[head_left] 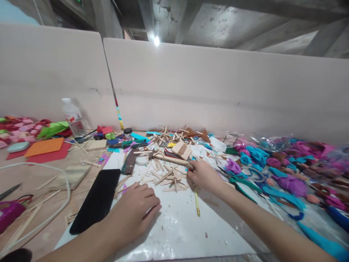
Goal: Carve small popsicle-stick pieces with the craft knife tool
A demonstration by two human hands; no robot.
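Observation:
My right hand (203, 176) is closed around the near end of a small hammer's wooden handle (171, 159). The dark hammer head (151, 154) points left, over the clutter. A yellow pencil (197, 203) lies on the white sheet (191, 233) just below that hand. My left hand (137, 205) rests palm down on the sheet, fingers loosely extended, holding nothing that I can see. Beside it on the left is a black phone (96, 200). Between and beyond the hands lies a pile of thin wooden sticks (173, 176), with a small stick-built piece (181, 149) behind.
A water bottle (73, 118) stands by the partition (218, 87). Orange and red paper (45, 147) lies at left, near a white cable (68, 185) and a magenta tool (11, 214). Green-handled scissors (245, 183) and crumpled coloured paper (291, 185) crowd the right.

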